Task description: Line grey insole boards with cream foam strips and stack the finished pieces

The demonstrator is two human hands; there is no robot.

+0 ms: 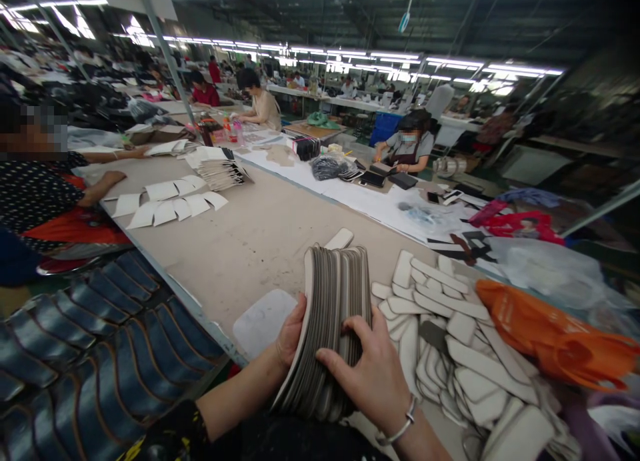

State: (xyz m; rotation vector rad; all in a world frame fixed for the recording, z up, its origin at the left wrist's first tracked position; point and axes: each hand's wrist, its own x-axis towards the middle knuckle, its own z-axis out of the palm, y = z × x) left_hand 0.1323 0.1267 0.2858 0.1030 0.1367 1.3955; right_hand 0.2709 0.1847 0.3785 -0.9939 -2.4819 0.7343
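Observation:
A thick stack of long, round-cornered flat pieces [334, 314], grey-brown at the edges and pale on the outer face, stands on edge at the front of the table. My left hand [293, 331] presses against its left side, fingers partly hidden behind it. Across the right part of the stack, my right hand [367, 361] grips with the thumb and fingers bent over the edges; a metal bangle circles that wrist. Behind the stack lies a single pale strip [340, 239]. A pale rounded sheet [265, 321] rests flat beside my left hand.
Many loose pale pieces [450, 341] pile up on the right, by an orange plastic bag [555, 334]. Curved blue panels [100, 341] fill the lower left. Across the table, white pieces [165, 201] lie near a seated co-worker [40, 181]; another person [407, 147] works opposite.

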